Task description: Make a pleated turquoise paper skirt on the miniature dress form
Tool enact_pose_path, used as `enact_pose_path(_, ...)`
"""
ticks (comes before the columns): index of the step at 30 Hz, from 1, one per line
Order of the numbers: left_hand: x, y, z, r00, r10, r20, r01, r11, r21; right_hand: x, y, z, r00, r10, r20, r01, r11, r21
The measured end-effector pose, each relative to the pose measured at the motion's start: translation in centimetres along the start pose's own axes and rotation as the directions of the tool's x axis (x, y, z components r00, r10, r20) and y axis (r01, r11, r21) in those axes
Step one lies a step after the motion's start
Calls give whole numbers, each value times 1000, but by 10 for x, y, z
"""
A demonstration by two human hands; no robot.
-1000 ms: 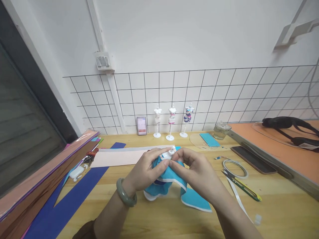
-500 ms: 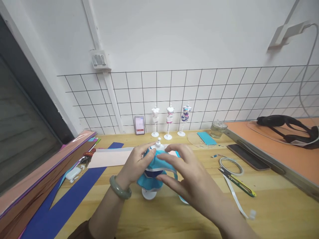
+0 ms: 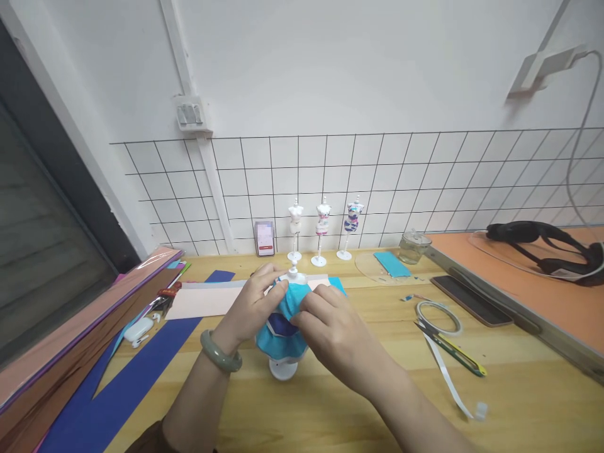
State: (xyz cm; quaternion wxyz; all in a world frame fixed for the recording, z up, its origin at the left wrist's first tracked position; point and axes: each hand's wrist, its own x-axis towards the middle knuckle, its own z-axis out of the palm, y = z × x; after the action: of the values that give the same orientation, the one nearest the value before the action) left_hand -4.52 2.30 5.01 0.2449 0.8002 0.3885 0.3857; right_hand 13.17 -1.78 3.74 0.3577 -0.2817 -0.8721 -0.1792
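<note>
- On a pale wooden tabletop [image 3: 292,418], streaked with smooth grain, a miniature dress form [image 3: 296,277] stands front and centre.
- An off-centre pull could tip the dress form, its round base [image 3: 283,371] being small; smooth white plastic, by its look, shows at neck, shoulders and foot.
- Fingers curled and bunched, the right hand [image 3: 330,321] appears to pinch the turquoise cloth [image 3: 294,299] near the waist, its fingertips partly hidden; letting go too soon could free the edge.
- The left hand [image 3: 257,305] presses its thumb to the chest's side, the other fingertips out of sight behind; should that hold slacken, the cloth might slide or twist. A rounded green bangle [image 3: 219,357] circles the wrist.
- The skirt [image 3: 280,345] could be dragged askew by a tug above; matte turquoise, it flares in soft waves with a pale hem.
- The navy waistband [image 3: 281,325], small and flat, could ride up if the pull is uneven.
</note>
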Motion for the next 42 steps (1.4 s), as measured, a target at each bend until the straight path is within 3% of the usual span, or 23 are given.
enact_pose_path(10, -1, 11, 2, 999, 9, -43, -6, 997, 82, -1, -4, 21, 962, -115, -249, 100, 992, -72)
enact_pose_path(16, 0, 5, 0, 999, 23, -42, -18, 992, 123, -2, 0, 26, 972, -157, -173, 148, 987, -64)
enact_pose_path(20, -1, 3, -4, 998, 50, -31, -46, 991, 124, -1, -2, 17, 980, -135, -145, 148, 986, 82)
enact_pose_path(22, -2, 4, -5, 998, 58, -4, -57, 991, 124, -1, 0, 10, 977, -14, -211, 63, 972, 227)
enact_pose_path(24, -3, 5, -6, 997, 70, 27, -73, 990, 123, -2, 6, 4, 947, 238, -218, -138, 909, 394)
enact_pose_path(25, -4, 6, -7, 996, 84, 39, -88, 989, 122, -3, 10, 2, 909, 384, -162, -270, 838, 475)
enact_pose_path(27, -5, 5, -7, 991, 128, 50, -133, 984, 117, -4, 19, 0, 805, 589, 71, -510, 626, 590)
enact_pose_path(28, -5, 5, -6, 987, 153, 52, -158, 981, 116, -4, 23, 0, 756, 622, 205, -592, 515, 620)
enact_pose_path(30, -6, 3, -6, 979, 195, 54, -200, 973, 119, -3, 28, 0, 696, 593, 404, -675, 349, 650)
enact_pose_path(32, -6, 1, -6, 975, 216, 56, -221, 968, 119, -2, 31, -1, 679, 542, 496, -698, 265, 665)
enact_pose_path(37, -6, -3, -5, 969, 242, 55, -247, 963, 108, -2, 31, -5, 634, 493, 596, -748, 194, 635)
enact_pose_path(42, -6, -3, -4, 974, 224, 36, -227, 967, 113, -4, 24, -10, 600, 547, 584, -748, 124, 652)
